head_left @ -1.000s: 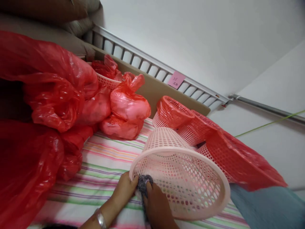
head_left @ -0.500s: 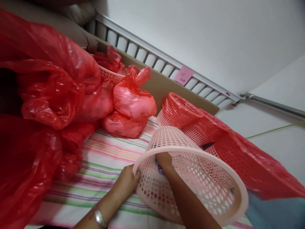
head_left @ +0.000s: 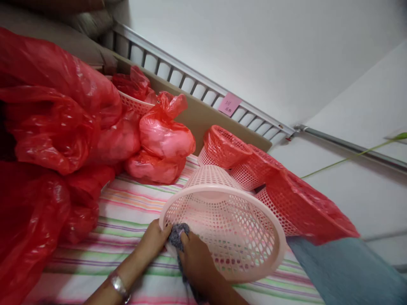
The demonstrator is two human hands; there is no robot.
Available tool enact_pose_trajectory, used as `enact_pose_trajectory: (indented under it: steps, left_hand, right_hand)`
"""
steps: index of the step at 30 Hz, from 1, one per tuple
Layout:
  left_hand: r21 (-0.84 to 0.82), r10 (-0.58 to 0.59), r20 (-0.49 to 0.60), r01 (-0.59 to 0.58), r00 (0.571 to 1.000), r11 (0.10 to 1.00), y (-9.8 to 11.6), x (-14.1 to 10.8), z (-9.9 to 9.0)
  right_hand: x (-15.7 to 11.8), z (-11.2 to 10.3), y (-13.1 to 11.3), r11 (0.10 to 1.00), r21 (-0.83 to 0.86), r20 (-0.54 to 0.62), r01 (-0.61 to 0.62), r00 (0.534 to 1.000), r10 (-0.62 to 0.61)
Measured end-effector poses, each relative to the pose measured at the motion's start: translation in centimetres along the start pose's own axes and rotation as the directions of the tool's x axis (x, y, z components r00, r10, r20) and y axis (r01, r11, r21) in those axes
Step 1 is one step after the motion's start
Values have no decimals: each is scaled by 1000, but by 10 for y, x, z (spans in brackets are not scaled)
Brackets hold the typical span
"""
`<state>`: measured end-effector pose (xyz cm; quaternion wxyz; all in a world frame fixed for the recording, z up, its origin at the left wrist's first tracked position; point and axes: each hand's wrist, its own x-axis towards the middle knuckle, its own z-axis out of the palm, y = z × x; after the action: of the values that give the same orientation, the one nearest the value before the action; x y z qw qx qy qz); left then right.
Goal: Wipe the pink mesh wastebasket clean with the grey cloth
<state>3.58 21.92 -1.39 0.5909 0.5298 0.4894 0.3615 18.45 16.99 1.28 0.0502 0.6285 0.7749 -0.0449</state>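
A pale pink perforated plastic basket (head_left: 219,188) lies on its side on the striped sheet, its wide mouth turned toward me. My left hand (head_left: 156,237), with a silver bracelet on the wrist, is closed on the left side of the rim. In my right hand (head_left: 194,254) is a dark grey cloth (head_left: 178,235), bunched at the fingers and trailing below the hand. The cloth presses against the inner left wall near the rim, close to my left thumb.
Several pink baskets lined with red plastic bags (head_left: 227,146) stand behind to the right. Tied, filled red bags (head_left: 167,133) crowd the left. A white railing (head_left: 187,82) with a pink note (head_left: 229,104) runs along the wall. Blue-grey fabric (head_left: 346,271) lies at lower right.
My right hand has come from deep inside the basket out to the left rim, bringing the cloth with it. The view has shifted slightly; my left hand keeps its hold on the rim.
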Motion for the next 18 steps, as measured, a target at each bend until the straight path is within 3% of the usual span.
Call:
enact_pose_trajectory:
  steps: [5,9,13,16,18]
  left_hand:
    - [-4,77,-15,-77,997,997,8,-2,-2]
    - [-18,118,-32,-118,993,993,14,-3,-6]
    - [58,174,-22,-173,984,983,17,-3,-7]
    - [76,187,-25,-185,982,980,17,-1,-7]
    - [62,189,-30,-187,981,980,17,0,-6]
  right_hand:
    - [10,-4,5,990,-53,6,-127,992,128]
    - [57,-7,22,959,-67,-37,-276,961,274]
    - [114,-12,53,896,-48,-40,-441,898,439]
    - [140,-15,72,881,-25,-18,-473,881,473]
    - [143,-16,76,884,-5,-8,-468,884,468]
